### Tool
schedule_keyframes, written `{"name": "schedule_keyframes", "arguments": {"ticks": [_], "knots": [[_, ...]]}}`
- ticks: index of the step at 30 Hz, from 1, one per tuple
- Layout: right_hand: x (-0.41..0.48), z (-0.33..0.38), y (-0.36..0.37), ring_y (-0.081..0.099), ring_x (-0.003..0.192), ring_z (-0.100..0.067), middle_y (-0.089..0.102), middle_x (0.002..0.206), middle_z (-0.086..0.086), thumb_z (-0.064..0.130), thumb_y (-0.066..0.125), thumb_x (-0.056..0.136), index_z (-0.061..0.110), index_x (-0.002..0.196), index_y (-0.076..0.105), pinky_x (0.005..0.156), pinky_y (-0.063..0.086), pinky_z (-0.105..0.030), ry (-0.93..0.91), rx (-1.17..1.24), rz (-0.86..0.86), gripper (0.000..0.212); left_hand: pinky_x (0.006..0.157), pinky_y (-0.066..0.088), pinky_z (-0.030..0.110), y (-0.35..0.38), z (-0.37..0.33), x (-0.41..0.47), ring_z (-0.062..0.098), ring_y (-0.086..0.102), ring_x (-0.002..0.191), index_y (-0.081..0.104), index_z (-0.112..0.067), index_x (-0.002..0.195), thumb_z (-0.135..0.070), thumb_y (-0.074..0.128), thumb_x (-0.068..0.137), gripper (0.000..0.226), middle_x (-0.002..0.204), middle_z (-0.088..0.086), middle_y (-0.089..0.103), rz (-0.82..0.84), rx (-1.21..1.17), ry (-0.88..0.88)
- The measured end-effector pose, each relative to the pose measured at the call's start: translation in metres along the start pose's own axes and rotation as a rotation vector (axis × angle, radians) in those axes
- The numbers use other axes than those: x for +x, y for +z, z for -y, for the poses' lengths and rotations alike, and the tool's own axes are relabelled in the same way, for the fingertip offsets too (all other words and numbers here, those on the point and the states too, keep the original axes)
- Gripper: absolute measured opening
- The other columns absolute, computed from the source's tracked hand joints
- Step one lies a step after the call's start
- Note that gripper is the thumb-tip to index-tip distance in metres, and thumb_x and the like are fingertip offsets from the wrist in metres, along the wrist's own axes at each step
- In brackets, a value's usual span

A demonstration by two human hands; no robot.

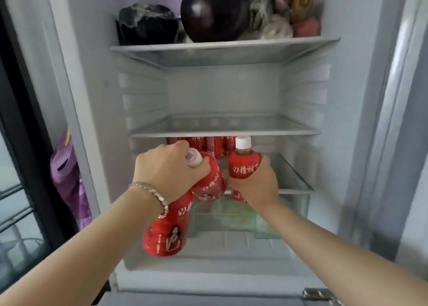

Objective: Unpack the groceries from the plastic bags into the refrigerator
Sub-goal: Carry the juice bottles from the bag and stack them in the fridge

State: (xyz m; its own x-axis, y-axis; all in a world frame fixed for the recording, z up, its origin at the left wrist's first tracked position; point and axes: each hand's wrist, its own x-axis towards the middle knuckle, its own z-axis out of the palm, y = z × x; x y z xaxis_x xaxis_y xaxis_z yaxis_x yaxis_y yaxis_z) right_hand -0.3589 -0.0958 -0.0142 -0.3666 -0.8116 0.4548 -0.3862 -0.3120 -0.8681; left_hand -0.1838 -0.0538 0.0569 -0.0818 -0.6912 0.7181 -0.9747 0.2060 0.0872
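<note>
Both forearms (324, 247) reach in from the bottom corners toward the open fridge (361, 101), which fills most of my view. On its top shelf (222, 48) I see a round dark eggplant (214, 11), a black bag (146, 25) to its left and a cluster of small wrapped items (284, 16) to its right. A purple bag (67, 173) hangs at the far left, beside the fridge's left wall. Below the middle shelf (224, 130), above the clear drawer (231, 215), I hold 3 red bottles at the front of the lowest shelf (294, 189). The left hand (166, 166) has its fingers curled tight round the neck of a tilted bottle (209, 180), whose white cap pokes out between them. A low bottle (165, 231) hangs beneath that wrist with its top hidden, so I cannot tell how it is gripped. The right hand (257, 185) wraps its fingers round the body of an upright bottle (243, 164), just beside the tilted one. More red containers (208, 144) stand behind them. A silver bracelet (150, 192) circles the left wrist.
</note>
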Motion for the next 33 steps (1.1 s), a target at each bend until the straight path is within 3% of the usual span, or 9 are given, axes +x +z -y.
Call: {"name": "schedule_keyframes", "arguments": {"ticks": [6,9,14,19,22,27,29,31,33], "knots": [[0.042,-0.023,0.017,0.056,0.092,-0.019,0.055,0.105,-0.001,0.030,0.086,0.044,0.019,0.110,0.039,0.073,0.045,-0.030,0.143,-0.048,-0.045,0.081,0.056,0.034,0.026,0.037,0.006,0.044,0.017,0.052,0.059,0.046,-0.022,0.065,-0.067,0.044,0.074,0.045,0.059,-0.009,0.050,0.069,0.007,0.066],[0.063,-0.033,0.019,0.041,0.118,-0.033,0.038,0.127,-0.015,0.041,0.082,0.058,0.014,0.127,0.037,0.091,0.040,-0.040,0.242,-0.322,-0.102,0.086,0.052,0.031,0.024,0.051,0.008,0.052,0.014,0.049,0.054,0.043,-0.022,0.064,-0.066,0.043,0.075,0.046,0.057,-0.009,0.048,0.085,0.016,0.097],[0.094,-0.050,0.026,0.053,0.108,-0.037,0.041,0.128,-0.018,0.044,0.074,0.073,0.007,0.129,0.035,0.077,0.042,-0.035,0.252,-0.374,-0.141,0.078,0.050,0.030,0.024,0.067,0.009,0.059,0.014,0.048,0.053,0.036,-0.022,0.060,-0.065,0.041,0.076,0.046,0.055,-0.008,0.047,0.077,-0.017,0.128],[0.127,-0.059,0.047,0.051,0.113,-0.037,0.040,0.131,-0.022,0.018,0.061,0.089,-0.001,0.130,0.033,0.092,0.044,-0.042,0.327,-0.456,-0.185,0.053,0.049,0.028,0.024,0.075,0.007,0.061,0.014,0.048,0.056,0.030,-0.025,0.060,-0.067,0.037,0.075,0.045,0.057,-0.009,0.046,0.096,-0.013,0.169],[0.140,-0.065,0.059,0.046,0.120,-0.033,0.039,0.136,-0.023,0.004,0.039,0.095,-0.006,0.132,0.035,0.101,0.037,-0.035,0.304,-0.590,-0.053,0.038,0.047,0.025,0.023,0.079,0.007,0.062,0.014,0.047,0.056,0.028,-0.025,0.060,-0.068,0.033,0.072,0.045,0.056,-0.009,0.042,0.103,-0.022,0.186],[0.153,-0.067,0.059,0.036,0.132,-0.031,0.038,0.143,-0.019,0.010,0.053,0.092,0.001,0.140,0.033,0.110,0.029,-0.033,0.270,-0.537,0.253,0.053,0.044,0.020,0.022,0.081,0.016,0.063,0.013,0.043,0.053,0.029,-0.025,0.060,-0.068,0.036,0.072,0.046,0.055,-0.009,0.042,0.104,-0.050,0.166],[0.155,-0.072,0.058,0.044,0.126,-0.028,0.046,0.137,-0.016,0.006,0.053,0.092,0.001,0.138,0.037,0.098,0.035,-0.025,0.224,-0.519,0.315,0.048,0.045,0.021,0.021,0.082,0.018,0.063,0.013,0.044,0.053,0.030,-0.025,0.060,-0.069,0.033,0.070,0.046,0.055,-0.009,0.044,0.105,-0.064,0.166],[0.159,-0.078,0.055,0.054,0.112,-0.026,0.054,0.129,-0.016,0.009,0.054,0.091,0.003,0.127,0.049,0.085,0.038,-0.025,0.204,-0.477,0.239,0.037,0.045,0.024,0.022,0.083,0.020,0.062,0.013,0.046,0.053,0.031,-0.025,0.060,-0.070,0.029,0.067,0.046,0.054,-0.009,0.045,0.100,-0.075,0.175],[0.167,-0.084,0.050,0.052,0.113,-0.029,0.050,0.131,-0.020,0.012,0.056,0.089,0.000,0.125,0.048,0.091,0.041,-0.031,0.200,-0.433,-0.006,0.038,0.046,0.025,0.022,0.084,0.022,0.061,0.011,0.046,0.051,0.032,-0.024,0.060,-0.070,0.028,0.065,0.046,0.053,-0.008,0.046,0.093,-0.088,0.182]]}}
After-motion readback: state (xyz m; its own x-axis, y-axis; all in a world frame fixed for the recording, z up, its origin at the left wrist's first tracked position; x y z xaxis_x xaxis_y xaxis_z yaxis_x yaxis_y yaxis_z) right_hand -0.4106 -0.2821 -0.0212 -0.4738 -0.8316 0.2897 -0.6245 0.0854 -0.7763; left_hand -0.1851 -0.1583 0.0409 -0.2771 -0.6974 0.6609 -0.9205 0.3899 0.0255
